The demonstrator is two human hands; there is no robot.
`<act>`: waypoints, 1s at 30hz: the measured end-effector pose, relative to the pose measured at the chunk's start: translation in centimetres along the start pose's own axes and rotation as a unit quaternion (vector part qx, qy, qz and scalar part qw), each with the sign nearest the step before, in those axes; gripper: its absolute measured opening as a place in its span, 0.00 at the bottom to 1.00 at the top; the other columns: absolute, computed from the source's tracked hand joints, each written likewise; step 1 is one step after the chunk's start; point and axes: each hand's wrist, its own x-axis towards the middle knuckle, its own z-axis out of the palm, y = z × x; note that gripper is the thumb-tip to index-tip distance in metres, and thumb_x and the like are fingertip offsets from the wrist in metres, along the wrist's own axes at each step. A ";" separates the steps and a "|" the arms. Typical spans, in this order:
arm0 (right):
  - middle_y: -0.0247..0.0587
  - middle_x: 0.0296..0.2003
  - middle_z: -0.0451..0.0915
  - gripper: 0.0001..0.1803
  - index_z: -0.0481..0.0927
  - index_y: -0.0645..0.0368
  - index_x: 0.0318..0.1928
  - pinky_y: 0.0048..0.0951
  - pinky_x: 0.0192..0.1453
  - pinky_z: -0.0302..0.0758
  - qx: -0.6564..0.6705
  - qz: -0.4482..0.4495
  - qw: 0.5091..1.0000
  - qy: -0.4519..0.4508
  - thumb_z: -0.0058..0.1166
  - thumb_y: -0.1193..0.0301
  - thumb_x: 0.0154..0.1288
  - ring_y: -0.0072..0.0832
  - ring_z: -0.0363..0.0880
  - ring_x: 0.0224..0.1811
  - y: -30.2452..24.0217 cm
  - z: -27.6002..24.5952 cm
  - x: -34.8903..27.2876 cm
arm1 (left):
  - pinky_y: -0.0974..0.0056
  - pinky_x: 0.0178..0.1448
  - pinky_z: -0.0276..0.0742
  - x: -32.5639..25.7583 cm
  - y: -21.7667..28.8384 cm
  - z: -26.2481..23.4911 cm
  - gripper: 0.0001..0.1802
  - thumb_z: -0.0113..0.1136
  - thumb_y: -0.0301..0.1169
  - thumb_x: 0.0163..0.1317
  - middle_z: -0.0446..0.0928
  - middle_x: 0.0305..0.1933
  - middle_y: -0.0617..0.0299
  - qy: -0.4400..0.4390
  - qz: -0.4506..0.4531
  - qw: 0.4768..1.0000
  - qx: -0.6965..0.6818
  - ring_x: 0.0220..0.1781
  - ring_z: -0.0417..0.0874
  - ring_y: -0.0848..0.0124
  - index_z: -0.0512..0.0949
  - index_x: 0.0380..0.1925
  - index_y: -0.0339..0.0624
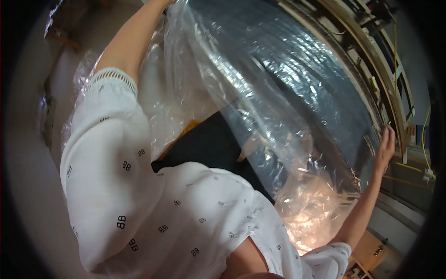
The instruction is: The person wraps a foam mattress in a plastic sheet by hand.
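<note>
Your right hand (385, 149), fingers extended, is beside the clear plastic (297, 69). Your left hand (169, 2) is nearly cropped out; I cannot tell its grip.

We see a white shirt (186, 223) scattered with small black motifs, its cuff (114, 79) trimmed in white openwork. Over a dark blue-grey surface (246, 28), we find clear plastic sheeting (174, 56) streaked silver, glowing peach low down. We note black trousers (200, 144), a mustard-yellow patch (190, 124), brown wooden rails (371, 53) and a yellow cord (425, 135).
</note>
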 end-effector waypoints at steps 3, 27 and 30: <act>0.38 0.38 0.78 0.11 0.76 0.62 0.43 0.24 0.47 0.72 0.209 0.028 0.946 -0.247 0.43 0.71 0.66 0.23 0.76 0.41 -14.6 10.1 -3.7 | 0.64 0.37 0.71 0.3 -2.3 -3.5 0.10 0.52 0.33 0.58 0.76 0.29 0.59 0.045 0.111 0.991 -0.058 0.32 0.75 0.69 0.75 0.34 0.38; 0.31 0.24 0.73 0.18 0.71 0.55 0.32 0.19 0.28 0.64 0.537 0.327 0.600 -0.495 0.37 0.55 0.70 0.16 0.67 0.23 -28.4 27.0 -12.2 | 0.57 0.42 0.71 0.3 -2.0 -1.3 0.15 0.48 0.41 0.59 0.77 0.33 0.49 0.290 0.092 0.947 0.105 0.39 0.78 0.54 0.77 0.32 0.42; 0.35 0.28 0.75 0.21 0.74 0.58 0.37 0.22 0.28 0.68 0.458 0.066 0.598 -0.655 0.40 0.53 0.67 0.19 0.69 0.24 -26.3 20.0 -12.6 | 0.62 0.41 0.71 -1.2 -0.6 0.4 0.08 0.51 0.34 0.58 0.76 0.30 0.53 0.275 0.129 0.950 0.067 0.36 0.78 0.61 0.73 0.30 0.41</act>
